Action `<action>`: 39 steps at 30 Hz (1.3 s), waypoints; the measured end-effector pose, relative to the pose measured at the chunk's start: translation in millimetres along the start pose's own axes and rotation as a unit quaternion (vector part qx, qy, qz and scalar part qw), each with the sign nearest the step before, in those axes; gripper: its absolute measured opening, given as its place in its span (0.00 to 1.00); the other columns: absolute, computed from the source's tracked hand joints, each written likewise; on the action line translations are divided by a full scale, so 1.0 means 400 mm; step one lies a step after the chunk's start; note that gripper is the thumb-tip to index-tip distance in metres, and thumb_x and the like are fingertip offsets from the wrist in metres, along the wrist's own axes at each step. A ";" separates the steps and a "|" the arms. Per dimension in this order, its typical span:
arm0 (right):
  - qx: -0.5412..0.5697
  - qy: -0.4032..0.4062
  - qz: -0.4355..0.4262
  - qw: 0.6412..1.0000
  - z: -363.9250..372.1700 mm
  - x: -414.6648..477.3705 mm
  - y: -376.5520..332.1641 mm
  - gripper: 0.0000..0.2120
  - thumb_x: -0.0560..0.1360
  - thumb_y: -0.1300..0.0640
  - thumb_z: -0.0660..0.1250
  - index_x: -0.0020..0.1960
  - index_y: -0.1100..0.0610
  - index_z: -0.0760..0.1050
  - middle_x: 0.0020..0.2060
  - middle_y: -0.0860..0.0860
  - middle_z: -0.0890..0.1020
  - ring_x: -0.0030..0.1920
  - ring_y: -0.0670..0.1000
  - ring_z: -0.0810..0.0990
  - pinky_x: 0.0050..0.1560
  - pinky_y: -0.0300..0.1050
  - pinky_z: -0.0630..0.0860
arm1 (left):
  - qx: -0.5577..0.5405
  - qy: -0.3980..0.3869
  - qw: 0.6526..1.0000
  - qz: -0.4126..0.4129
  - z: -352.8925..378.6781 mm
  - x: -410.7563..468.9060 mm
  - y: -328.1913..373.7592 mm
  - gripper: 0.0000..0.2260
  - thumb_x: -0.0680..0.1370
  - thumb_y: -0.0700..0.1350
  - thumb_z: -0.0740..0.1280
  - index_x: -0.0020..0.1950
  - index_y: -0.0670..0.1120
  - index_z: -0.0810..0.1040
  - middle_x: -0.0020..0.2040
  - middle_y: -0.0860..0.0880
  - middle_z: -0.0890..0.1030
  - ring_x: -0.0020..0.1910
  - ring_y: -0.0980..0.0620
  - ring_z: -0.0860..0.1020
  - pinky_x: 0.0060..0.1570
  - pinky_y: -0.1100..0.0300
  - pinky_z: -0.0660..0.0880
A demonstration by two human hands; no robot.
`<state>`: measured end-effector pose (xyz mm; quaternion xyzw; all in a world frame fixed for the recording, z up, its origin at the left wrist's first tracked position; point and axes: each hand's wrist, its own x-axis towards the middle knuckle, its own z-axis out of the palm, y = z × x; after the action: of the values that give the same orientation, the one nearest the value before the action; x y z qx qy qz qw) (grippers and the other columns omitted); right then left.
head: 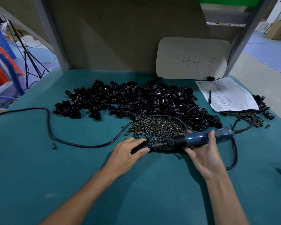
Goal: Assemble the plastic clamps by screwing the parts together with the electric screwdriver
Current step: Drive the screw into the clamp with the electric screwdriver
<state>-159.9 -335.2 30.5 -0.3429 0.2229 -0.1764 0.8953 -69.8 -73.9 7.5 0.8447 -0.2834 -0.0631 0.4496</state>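
Observation:
My left hand (pixel 131 149) grips a black plastic clamp (pixel 145 143) at the near edge of the screw pile (pixel 159 128). My right hand (pixel 204 153) holds the blue electric screwdriver (pixel 199 138) lying almost level, fingers curled round its body. Its bit points left and meets the clamp between my left fingers. A large heap of black clamp parts (pixel 136 101) spreads across the green table (pixel 71 168) behind the screws.
The screwdriver's black cord (pixel 49 125) loops over the table's left half and another loop (pixel 234 158) lies right of my right hand. A paper form with a pen (pixel 209 96) lies at the back right, beside more clamps and screws (pixel 253 117). A lone screw (pixel 54 145) lies left.

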 end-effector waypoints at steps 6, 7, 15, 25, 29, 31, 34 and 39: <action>0.015 -0.007 0.001 1.000 0.003 -0.001 0.000 0.25 0.82 0.37 0.58 0.70 0.53 0.68 0.61 0.61 0.82 0.62 0.61 0.82 0.55 0.57 0.83 | -0.004 -0.026 1.000 -0.009 -0.004 0.003 -0.003 0.30 0.77 0.68 0.63 0.73 0.53 0.73 0.58 0.59 0.78 0.59 0.62 0.76 0.57 0.59 0.77; 0.024 -0.006 0.003 1.000 0.004 0.000 -0.001 0.24 0.82 0.38 0.58 0.69 0.53 0.67 0.60 0.61 0.82 0.62 0.61 0.83 0.55 0.57 0.83 | -0.011 -0.031 0.999 -0.013 -0.004 0.004 -0.005 0.31 0.76 0.69 0.62 0.73 0.53 0.74 0.60 0.58 0.78 0.62 0.61 0.76 0.59 0.59 0.76; 0.034 -0.054 -0.003 0.998 0.001 -0.004 -0.004 0.17 0.82 0.39 0.57 0.58 0.53 0.69 0.58 0.61 0.83 0.65 0.63 0.80 0.59 0.56 0.81 | -0.036 -0.075 0.996 -0.038 -0.016 0.013 -0.010 0.37 0.71 0.77 0.60 0.71 0.56 0.75 0.70 0.57 0.75 0.70 0.62 0.70 0.69 0.55 0.71; -0.040 -0.037 0.006 0.998 0.007 -0.005 0.007 0.31 0.77 0.33 0.56 0.72 0.51 0.68 0.63 0.57 0.83 0.64 0.54 0.82 0.56 0.49 0.83 | -0.038 0.001 0.999 -0.024 -0.009 0.001 0.000 0.21 0.77 0.62 0.67 0.69 0.59 0.76 0.49 0.58 0.77 0.44 0.58 0.77 0.42 0.61 0.74; -0.032 -0.030 0.009 0.999 0.002 -0.003 0.008 0.29 0.79 0.34 0.58 0.72 0.52 0.69 0.63 0.58 0.83 0.63 0.55 0.82 0.53 0.49 0.83 | -0.024 0.002 0.999 -0.024 -0.008 0.000 0.002 0.22 0.77 0.62 0.67 0.69 0.59 0.76 0.50 0.58 0.77 0.45 0.58 0.77 0.44 0.60 0.75; -0.036 -0.027 0.007 0.999 0.001 -0.002 0.008 0.29 0.80 0.35 0.57 0.71 0.54 0.69 0.62 0.59 0.83 0.63 0.55 0.82 0.54 0.50 0.83 | -0.018 0.002 0.999 -0.026 -0.009 0.000 0.004 0.22 0.77 0.63 0.66 0.70 0.59 0.76 0.50 0.57 0.77 0.45 0.58 0.77 0.45 0.58 0.76; -0.038 -0.023 0.004 0.999 0.000 -0.001 0.009 0.29 0.80 0.36 0.57 0.71 0.56 0.70 0.62 0.59 0.83 0.64 0.56 0.82 0.55 0.51 0.83 | -0.011 -0.002 1.000 -0.024 -0.011 -0.002 0.008 0.23 0.77 0.63 0.66 0.70 0.58 0.76 0.50 0.57 0.77 0.46 0.57 0.77 0.47 0.55 0.77; -0.029 -0.019 0.005 0.999 0.003 -0.003 0.009 0.29 0.81 0.37 0.57 0.70 0.58 0.71 0.61 0.59 0.83 0.64 0.56 0.82 0.54 0.50 0.83 | -0.007 0.009 1.000 -0.020 -0.010 -0.002 0.012 0.22 0.78 0.63 0.64 0.69 0.55 0.77 0.46 0.57 0.78 0.44 0.59 0.76 0.42 0.60 0.74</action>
<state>-159.8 -331.4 29.3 -0.3709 0.2129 -0.1587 0.8899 -71.0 -72.6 13.5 0.8475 -0.2624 -0.0665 0.4565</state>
